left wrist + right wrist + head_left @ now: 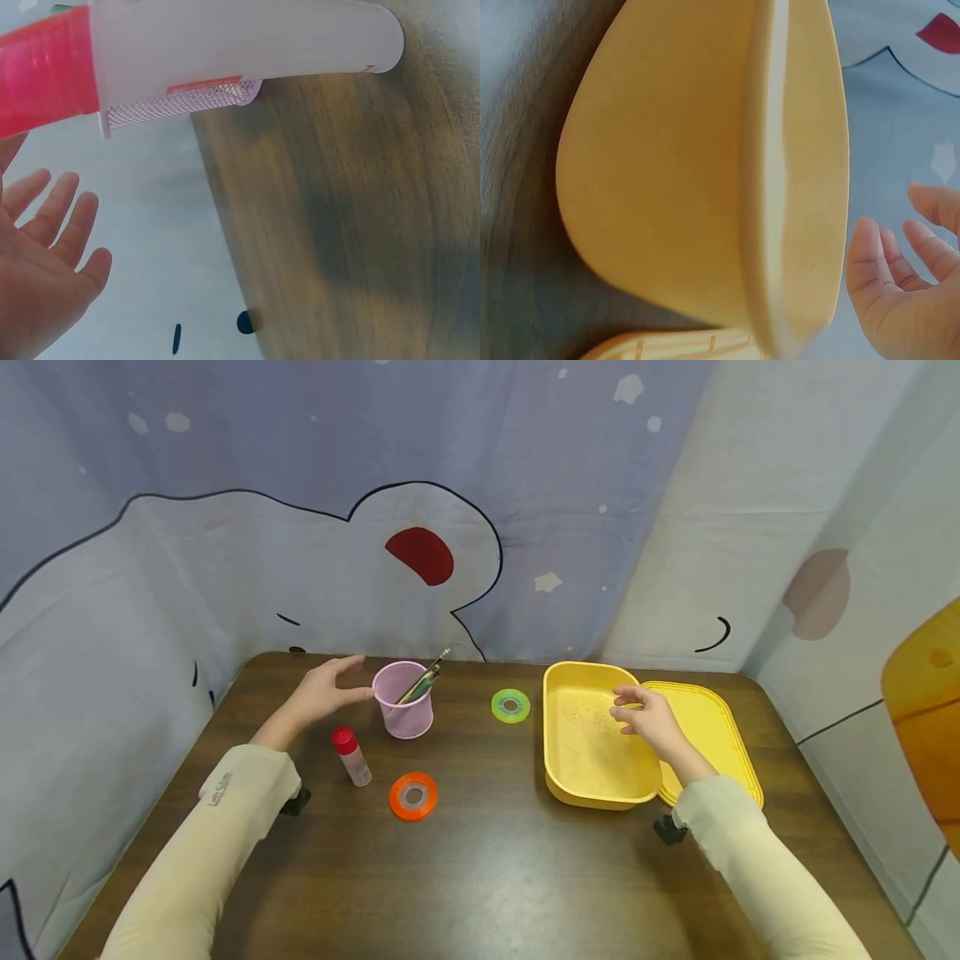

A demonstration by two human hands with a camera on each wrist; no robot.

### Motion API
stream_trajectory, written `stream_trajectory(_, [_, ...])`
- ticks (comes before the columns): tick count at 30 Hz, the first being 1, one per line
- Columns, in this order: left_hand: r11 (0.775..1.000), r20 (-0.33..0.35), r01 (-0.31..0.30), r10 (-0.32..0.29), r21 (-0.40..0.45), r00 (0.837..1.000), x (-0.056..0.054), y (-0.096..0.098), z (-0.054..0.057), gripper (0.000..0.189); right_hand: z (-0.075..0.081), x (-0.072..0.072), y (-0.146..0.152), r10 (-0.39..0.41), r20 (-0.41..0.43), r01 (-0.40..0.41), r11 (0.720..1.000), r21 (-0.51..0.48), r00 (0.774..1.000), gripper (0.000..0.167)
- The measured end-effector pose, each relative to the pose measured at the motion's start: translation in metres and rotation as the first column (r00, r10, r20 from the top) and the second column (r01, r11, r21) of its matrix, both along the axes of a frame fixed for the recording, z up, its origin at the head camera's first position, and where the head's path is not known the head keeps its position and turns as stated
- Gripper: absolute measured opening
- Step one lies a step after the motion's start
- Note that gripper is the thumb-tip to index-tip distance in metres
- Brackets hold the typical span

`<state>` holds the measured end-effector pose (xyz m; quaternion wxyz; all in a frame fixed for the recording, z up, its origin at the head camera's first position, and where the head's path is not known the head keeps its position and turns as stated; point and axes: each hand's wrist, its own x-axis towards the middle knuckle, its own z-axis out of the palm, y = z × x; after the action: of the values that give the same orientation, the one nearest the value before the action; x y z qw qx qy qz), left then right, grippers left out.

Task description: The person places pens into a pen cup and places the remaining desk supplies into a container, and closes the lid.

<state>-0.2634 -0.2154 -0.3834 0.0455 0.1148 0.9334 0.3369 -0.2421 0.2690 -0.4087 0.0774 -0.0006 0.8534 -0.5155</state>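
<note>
My left hand point(324, 689) reaches beside a pink mesh pencil cup point(407, 718), fingers spread. Its fingertips are close to the cup's rim; whether they touch it I cannot tell. Several pencils or pens point(423, 685) lean in the cup. Below that hand stands a small bottle with a red cap point(351, 756), large in the left wrist view, where the bottle point(225, 37) partly hides the cup. My right hand point(648, 720) hovers over the right side of a yellow plastic box point(588, 727), fingers loosely bent and holding nothing. The right wrist view shows the box's outer wall point(660, 150).
A yellow lid point(708, 727) lies right of the box, partly under its edge. A green tape roll point(511, 693) lies between cup and box, and an orange tape roll point(400, 806) nearer the front. A printed curtain point(337, 577) hangs behind the brown table point(480, 877).
</note>
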Motion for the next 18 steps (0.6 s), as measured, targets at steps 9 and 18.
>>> stream_trajectory(9, [0.998, -0.047, 0.001, 0.002, 0.057, 0.999, 0.011, -0.001, 0.003, 0.061, 0.002, 0.004, 0.019, -0.047, -0.004, 0.047, 0.999, 0.025, 0.999, 0.046])
stream_trajectory(18, [0.998, -0.143, 0.017, -0.008, 0.059, 0.99, 0.025, 0.003, 0.011, 0.056, 0.001, 0.005, 0.038, -0.084, -0.007, 0.084, 0.996, 0.008, 0.996, 0.053])
